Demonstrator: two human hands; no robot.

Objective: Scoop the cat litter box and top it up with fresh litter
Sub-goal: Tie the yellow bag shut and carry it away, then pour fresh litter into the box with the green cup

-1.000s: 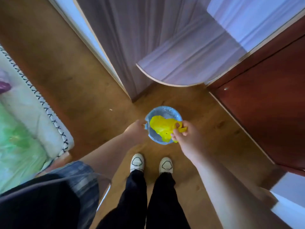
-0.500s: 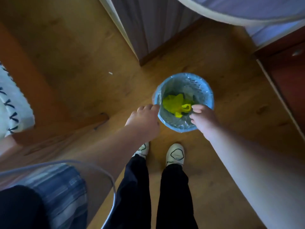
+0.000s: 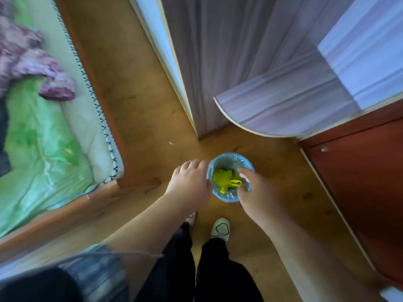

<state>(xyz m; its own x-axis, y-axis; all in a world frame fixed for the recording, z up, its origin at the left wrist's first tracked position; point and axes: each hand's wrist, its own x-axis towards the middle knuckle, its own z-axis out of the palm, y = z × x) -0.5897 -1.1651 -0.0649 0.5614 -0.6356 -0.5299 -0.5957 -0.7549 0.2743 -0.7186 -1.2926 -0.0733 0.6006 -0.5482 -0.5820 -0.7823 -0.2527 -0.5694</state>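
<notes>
Head view, yellow bag under right hand, left hand beside, grips unclear

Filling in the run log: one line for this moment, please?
left hand: at bin rim | right hand: over yellow bag in bin, grip unclear | bin: on floor

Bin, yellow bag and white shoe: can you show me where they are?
bin [image 3: 232,155]: head view, on its far blue rim.
yellow bag [image 3: 222,178]: head view, on its crumpled middle.
shoe [image 3: 220,228]: head view, on its white top.
</notes>
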